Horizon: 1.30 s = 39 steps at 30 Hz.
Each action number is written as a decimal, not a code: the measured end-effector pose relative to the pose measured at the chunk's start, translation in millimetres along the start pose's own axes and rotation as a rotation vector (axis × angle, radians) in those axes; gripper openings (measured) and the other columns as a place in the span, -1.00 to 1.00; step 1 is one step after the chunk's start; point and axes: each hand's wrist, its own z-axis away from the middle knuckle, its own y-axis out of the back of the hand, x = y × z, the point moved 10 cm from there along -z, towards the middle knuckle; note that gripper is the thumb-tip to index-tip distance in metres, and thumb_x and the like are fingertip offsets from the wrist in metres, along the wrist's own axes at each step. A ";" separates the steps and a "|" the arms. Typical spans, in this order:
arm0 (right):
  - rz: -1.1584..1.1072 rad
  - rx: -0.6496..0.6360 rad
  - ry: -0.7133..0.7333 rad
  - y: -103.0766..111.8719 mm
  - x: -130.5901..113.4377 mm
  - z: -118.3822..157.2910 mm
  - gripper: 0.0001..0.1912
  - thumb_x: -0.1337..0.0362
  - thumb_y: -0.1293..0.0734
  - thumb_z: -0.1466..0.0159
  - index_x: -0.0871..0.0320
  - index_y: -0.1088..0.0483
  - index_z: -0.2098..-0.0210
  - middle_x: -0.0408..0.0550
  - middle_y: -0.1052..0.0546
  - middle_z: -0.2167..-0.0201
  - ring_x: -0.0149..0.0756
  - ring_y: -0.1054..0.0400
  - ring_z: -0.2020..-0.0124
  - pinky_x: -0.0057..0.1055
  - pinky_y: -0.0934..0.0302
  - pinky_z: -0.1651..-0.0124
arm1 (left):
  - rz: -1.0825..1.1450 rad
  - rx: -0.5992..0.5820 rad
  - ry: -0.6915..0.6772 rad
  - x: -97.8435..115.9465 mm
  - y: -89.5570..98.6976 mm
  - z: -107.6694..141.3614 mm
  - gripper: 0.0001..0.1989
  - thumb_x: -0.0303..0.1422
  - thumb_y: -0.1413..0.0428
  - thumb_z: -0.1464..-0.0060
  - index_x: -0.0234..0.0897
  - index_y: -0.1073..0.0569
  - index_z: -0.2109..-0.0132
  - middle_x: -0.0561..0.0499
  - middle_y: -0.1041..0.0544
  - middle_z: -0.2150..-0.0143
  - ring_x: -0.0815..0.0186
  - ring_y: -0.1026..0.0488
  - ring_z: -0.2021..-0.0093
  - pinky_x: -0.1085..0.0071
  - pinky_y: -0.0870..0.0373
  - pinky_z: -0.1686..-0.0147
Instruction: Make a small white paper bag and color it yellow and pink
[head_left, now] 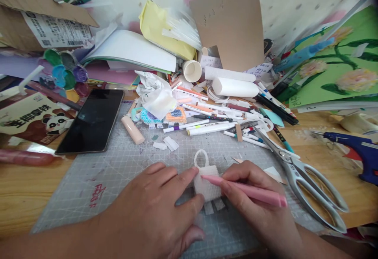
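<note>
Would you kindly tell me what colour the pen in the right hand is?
The pen is pink, seen best in the head view.

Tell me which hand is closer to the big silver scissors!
Right. The right hand, holding a pink pen, is close by, left of the scissors. The left hand is farther away, touching the left edge of the white looped piece.
</note>
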 end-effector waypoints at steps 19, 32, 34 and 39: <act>-0.030 -0.047 0.035 0.6 -2.8 2.5 -0.84 0.27 -0.31 -0.18 0.10 -0.33 0.53 -0.20 -0.40 0.64 -0.40 -0.26 0.60 -0.48 -0.14 0.56 | 0.016 -0.001 -0.001 -1.0 -1.8 0.2 -0.68 -0.12 -0.03 -0.18 -0.08 -0.44 -0.03 -0.11 -0.44 -0.14 0.08 -0.47 0.11 0.07 -0.39 0.15; -0.077 -0.083 0.008 -1.4 -3.3 1.7 -0.84 0.29 -0.30 -0.18 0.11 -0.31 0.53 -0.20 -0.35 0.65 -0.40 -0.20 0.61 -0.46 -0.10 0.55 | 0.015 -0.013 -0.012 0.0 -2.5 -2.3 -0.70 -0.16 -0.05 -0.16 -0.10 -0.46 0.00 -0.12 -0.46 -0.13 0.08 -0.48 0.12 0.09 -0.41 0.16; -0.116 -0.082 -0.013 -1.1 1.2 3.0 -0.83 0.28 -0.30 -0.18 0.10 -0.31 0.53 -0.20 -0.35 0.64 -0.39 -0.19 0.60 -0.44 -0.10 0.54 | 0.022 -0.011 -0.007 -0.5 -2.8 -2.9 -0.72 -0.18 -0.05 -0.17 -0.10 -0.47 0.01 -0.11 -0.45 -0.13 0.08 -0.48 0.11 0.09 -0.40 0.15; -0.244 0.018 -0.091 7.1 18.5 5.3 -0.77 0.21 -0.35 -0.16 0.10 -0.29 0.57 -0.21 -0.29 0.66 -0.38 -0.12 0.60 -0.43 -0.04 0.54 | 0.022 0.007 -0.009 -0.5 -2.4 -0.8 -0.72 -0.17 -0.07 -0.15 -0.09 -0.47 0.02 -0.10 -0.46 -0.12 0.08 -0.48 0.11 0.08 -0.39 0.15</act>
